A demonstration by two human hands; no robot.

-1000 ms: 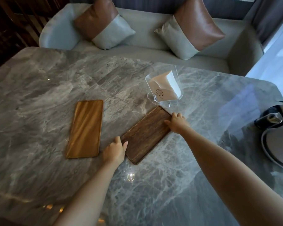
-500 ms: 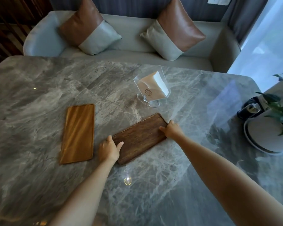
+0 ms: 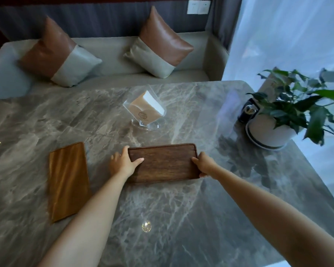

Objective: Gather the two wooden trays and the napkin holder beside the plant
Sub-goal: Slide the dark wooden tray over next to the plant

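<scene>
While both hands gripped its short ends, the dark tray (image 3: 163, 162) lay flat across the middle of the marble table (image 3: 181, 218), its long side running left to right. The left hand (image 3: 123, 163) clasped the left end, thumb laid on the tray's top face and fingers curled round the far corner. The right hand (image 3: 204, 163) grasped the right end, fingers wrapped over the edge and the thumb at the near corner. Whether the tray rested on the table or was raised just off it could not be told.

To the left, apart from the dark tray, the light tray (image 3: 68, 182) lay flat with its long side running front to back, touched by neither hand. Beyond the dark tray, toward the far edge, stood the clear napkin holder (image 3: 145, 110), tilted on its round base with a stack of napkins inside. The plant (image 3: 289, 106) sat in a white pot (image 3: 268, 132) near the table's right edge, well to the right of the holder and up-right of the dark tray. A small dark object just behind the pot was too blurred to make out.

Past the table stood a sofa (image 3: 112, 54) with two brown-and-grey cushions (image 3: 58, 54).
</scene>
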